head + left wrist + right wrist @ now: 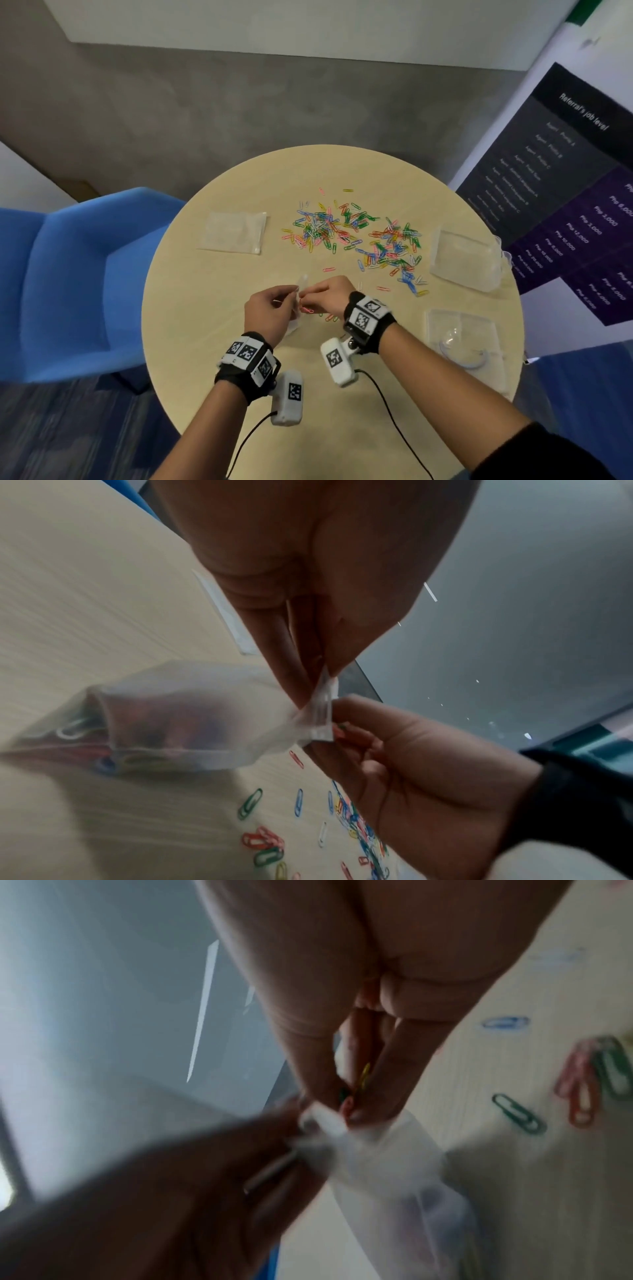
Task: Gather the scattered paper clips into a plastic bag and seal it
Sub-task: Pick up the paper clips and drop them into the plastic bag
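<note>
At lower centre, the left hand (pixel 267 313) pinches the mouth of the plastic bag (pixel 192 718), its fingers (pixel 274 642) clamped together on the rim. The right hand (pixel 330 296) meets it, fingers (pixel 397 1069) clamped on a few paper clips (pixel 363 1080) at the opening. Most clips (pixel 356 236) lie scattered on the surface (pixel 212 342), upper centre.

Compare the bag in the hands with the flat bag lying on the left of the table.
The held bag is lifted, puffed out, with paper clips inside; the flat bag lies on the table and looks empty. The left hand pinches the held bag's mouth; nothing touches the flat bag. Both are clear plastic.
</note>
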### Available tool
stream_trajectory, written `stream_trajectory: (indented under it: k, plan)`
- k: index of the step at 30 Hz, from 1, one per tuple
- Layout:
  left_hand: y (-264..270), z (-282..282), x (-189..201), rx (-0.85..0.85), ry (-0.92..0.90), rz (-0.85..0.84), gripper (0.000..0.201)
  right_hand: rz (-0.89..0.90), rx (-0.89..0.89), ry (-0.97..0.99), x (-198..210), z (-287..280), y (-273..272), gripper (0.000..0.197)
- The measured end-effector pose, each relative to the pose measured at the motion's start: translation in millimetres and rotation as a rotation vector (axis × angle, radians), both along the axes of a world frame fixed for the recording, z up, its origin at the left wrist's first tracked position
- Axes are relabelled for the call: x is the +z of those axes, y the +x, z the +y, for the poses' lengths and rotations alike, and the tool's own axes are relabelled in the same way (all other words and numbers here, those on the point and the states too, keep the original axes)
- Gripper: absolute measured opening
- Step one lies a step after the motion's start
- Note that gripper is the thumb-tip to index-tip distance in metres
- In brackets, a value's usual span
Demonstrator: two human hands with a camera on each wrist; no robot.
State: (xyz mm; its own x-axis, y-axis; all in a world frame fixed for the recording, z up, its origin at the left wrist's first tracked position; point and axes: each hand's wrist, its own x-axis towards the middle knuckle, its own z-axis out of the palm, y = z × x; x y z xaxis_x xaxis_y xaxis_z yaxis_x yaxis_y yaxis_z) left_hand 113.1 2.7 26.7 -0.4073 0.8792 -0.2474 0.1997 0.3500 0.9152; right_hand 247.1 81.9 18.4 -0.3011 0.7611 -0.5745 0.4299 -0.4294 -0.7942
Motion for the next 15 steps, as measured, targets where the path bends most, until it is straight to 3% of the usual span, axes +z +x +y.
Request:
stream_trajectory:
  k: [2,5,7,10,13,15]
  plan:
    - [3.2,1.3,2.6,-0.044,0.012,0.036,0.015,-0.144,0.038,0.156,4.4,-3.5,-7.3,0.008]
    - [2.3,2.7,0.0,-0.058,0.009,0.079,0.015,-0.234,0.16,0.212,13.0,-4.7,-19.0,0.019]
    - [-1.8,4.1,-3.9,-0.034,-0.011,0.057,0.016,-0.186,0.204,0.198,17.7,-6.6,-20.0,0.031]
    - [-9.3,5.7,-8.7,-0.004,-0.029,0.01,0.018,-0.081,0.044,0.269,24.0,-7.5,-0.7,0.031]
    - [-18.1,7.0,-11.2,0.023,-0.046,-0.019,0.019,-0.399,-0.035,0.416,9.2,-4.6,44.2,0.023]
    - [-22.4,7.8,-11.7,0.033,-0.057,-0.046,0.019,-0.553,0.008,0.222,-12.8,-11.1,71.0,0.059]
